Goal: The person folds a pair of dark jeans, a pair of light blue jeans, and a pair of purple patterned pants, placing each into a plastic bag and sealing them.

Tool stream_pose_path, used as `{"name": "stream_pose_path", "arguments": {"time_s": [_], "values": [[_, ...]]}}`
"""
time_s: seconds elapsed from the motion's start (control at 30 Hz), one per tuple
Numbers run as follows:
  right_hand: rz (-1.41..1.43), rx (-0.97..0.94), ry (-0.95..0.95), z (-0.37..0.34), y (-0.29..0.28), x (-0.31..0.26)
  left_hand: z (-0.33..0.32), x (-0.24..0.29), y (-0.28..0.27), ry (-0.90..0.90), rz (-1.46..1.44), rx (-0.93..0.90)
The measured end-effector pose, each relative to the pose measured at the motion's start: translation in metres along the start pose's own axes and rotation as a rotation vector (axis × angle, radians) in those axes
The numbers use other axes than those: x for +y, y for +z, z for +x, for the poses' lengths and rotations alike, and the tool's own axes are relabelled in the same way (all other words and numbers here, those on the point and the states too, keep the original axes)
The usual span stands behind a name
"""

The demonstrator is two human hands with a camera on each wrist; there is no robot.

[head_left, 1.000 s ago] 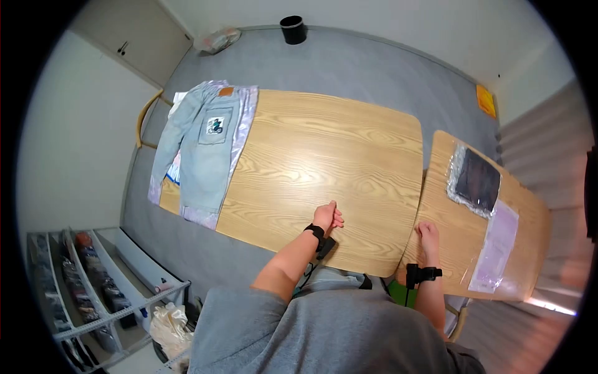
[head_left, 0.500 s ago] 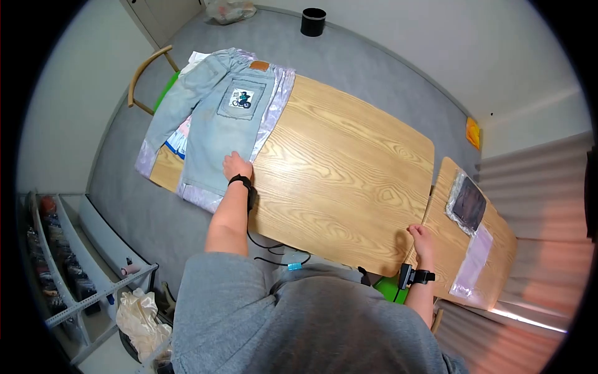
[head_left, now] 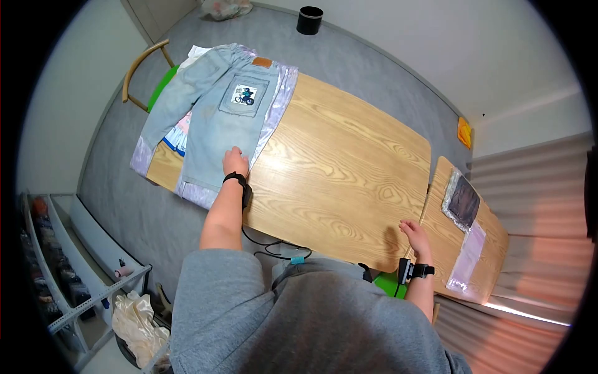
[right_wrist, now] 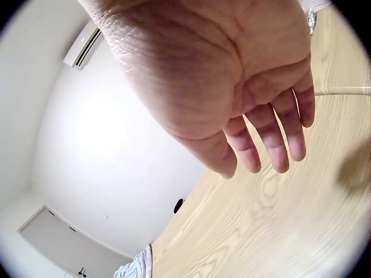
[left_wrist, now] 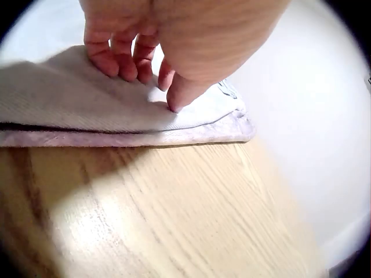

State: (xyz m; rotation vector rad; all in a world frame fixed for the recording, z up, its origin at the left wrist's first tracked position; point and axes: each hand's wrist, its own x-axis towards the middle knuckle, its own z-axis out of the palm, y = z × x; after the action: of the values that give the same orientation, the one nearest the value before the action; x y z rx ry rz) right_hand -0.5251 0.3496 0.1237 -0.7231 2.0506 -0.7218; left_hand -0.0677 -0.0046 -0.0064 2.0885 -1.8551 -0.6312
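Light blue jeans [head_left: 218, 134] with lilac satiny edges lie across the left end of the wooden table [head_left: 349, 168], a motorbike patch on their pocket. On the lower part of the leg is my left hand [head_left: 235, 163]; in the left wrist view its fingers [left_wrist: 141, 61] and thumb touch the pale denim [left_wrist: 87, 98] near the lilac edge, with no fold visibly gripped. My right hand [head_left: 416, 238] hovers over the seam between the two tables, holding nothing; in the right wrist view its fingers [right_wrist: 278, 136] hang relaxed and apart.
The second table [head_left: 430, 249] at the right bears a dark item in clear wrap [head_left: 462, 199] and a lilac packet [head_left: 467, 258]. Behind the jeans is a green-seated chair [head_left: 163, 87]. Shelving [head_left: 93, 299] stands lower left, a black bin [head_left: 309, 20] on the far floor.
My left hand has moved left from the bare wood onto the jeans. My right hand has lifted slightly and its fingers have loosened. The head view has turned and shifted.
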Motion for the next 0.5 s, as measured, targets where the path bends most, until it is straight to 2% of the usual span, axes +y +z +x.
{"name": "stream_pose_path", "arguments": {"time_s": [0.13, 0.2, 0.5], "values": [[-0.004, -0.024, -0.003, -0.002, 0.003, -0.006, -0.016, 0.029, -0.027, -0.013, 0.048, -0.040], [-0.025, -0.031, 0.013, -0.005, 0.002, -0.009, -0.016, 0.030, -0.022, -0.024, 0.078, -0.030], [0.006, -0.058, 0.026, -0.008, 0.001, -0.003, 0.005, 0.006, 0.007, 0.018, 0.182, 0.082]]}}
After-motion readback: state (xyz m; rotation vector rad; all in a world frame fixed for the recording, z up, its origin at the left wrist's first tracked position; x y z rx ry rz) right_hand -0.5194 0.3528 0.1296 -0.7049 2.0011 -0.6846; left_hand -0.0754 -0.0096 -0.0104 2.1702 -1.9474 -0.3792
